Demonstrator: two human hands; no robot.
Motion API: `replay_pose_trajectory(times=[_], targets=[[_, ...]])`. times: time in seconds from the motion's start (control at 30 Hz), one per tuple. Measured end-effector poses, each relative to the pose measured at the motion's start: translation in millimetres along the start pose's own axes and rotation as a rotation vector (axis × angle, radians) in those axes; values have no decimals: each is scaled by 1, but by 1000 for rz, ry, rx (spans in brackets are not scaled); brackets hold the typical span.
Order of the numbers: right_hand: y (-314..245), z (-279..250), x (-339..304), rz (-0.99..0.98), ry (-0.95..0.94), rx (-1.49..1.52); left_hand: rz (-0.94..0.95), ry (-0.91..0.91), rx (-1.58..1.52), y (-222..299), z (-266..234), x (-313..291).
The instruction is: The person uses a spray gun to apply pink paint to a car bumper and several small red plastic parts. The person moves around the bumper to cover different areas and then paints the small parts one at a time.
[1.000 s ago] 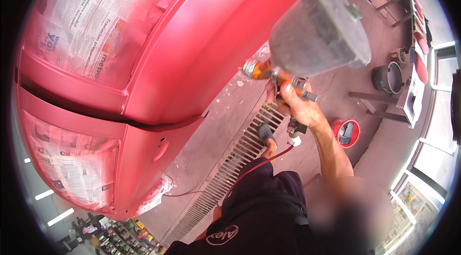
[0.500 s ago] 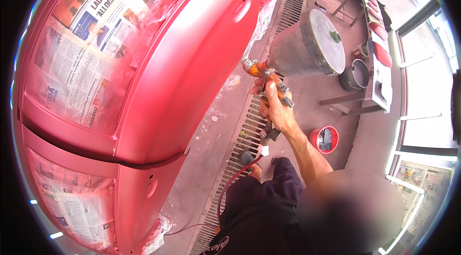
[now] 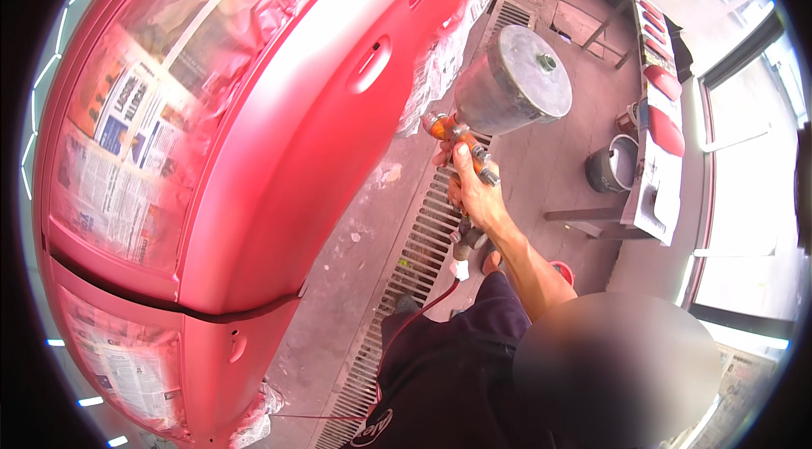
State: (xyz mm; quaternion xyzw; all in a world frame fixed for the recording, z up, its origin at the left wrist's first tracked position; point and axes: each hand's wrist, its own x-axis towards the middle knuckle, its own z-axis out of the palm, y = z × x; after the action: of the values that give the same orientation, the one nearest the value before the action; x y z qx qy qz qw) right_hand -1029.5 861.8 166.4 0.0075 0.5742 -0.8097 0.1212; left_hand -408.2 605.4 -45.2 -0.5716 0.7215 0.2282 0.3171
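Right hand (image 3: 475, 195), fingers wrapped around the spray gun (image 3: 474, 132) grip, aims its nozzle at the red car door (image 3: 313, 145), cup (image 3: 512, 81) upright on top; left hand out of view.

Paint-stained concrete floor (image 3: 355, 263) with a metal drain grate (image 3: 414, 271) running from near to far; a grey bucket (image 3: 611, 163) stands on the floor at far right, beside a low stand (image 3: 592, 219)
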Motion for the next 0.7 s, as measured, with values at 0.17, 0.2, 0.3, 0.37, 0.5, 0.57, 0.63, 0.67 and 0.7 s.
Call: replay_pose_trajectory(times=[0.17, 0.2, 0.3, 0.37, 0.5, 0.57, 0.63, 0.67, 0.7], targets=[[-26, -59, 46, 181, -55, 110, -168, 134, 124, -9, 26, -61], [-32, -66, 55, 237, -66, 158, -162, 274, 152, -15, 21, -70], [-43, -96, 69, 241, -50, 146, -89, 533, 56, 9, 8, -93], [-51, -109, 77, 227, -54, 105, 68, 547, -270, 69, 8, -123], [-66, -133, 94, 133, -83, -14, -109, 378, -148, 164, 3, -201], [-78, -135, 99, 96, -97, -67, -43, 390, -197, 193, -8, -238], [-83, -124, 102, 52, -62, -104, 55, 386, -269, 219, -26, -260], [-87, -114, 99, 56, -5, -150, 77, 359, -344, 219, -25, -253], [-91, -105, 94, 15, 22, -226, 81, 348, -438, 216, -18, -245]])
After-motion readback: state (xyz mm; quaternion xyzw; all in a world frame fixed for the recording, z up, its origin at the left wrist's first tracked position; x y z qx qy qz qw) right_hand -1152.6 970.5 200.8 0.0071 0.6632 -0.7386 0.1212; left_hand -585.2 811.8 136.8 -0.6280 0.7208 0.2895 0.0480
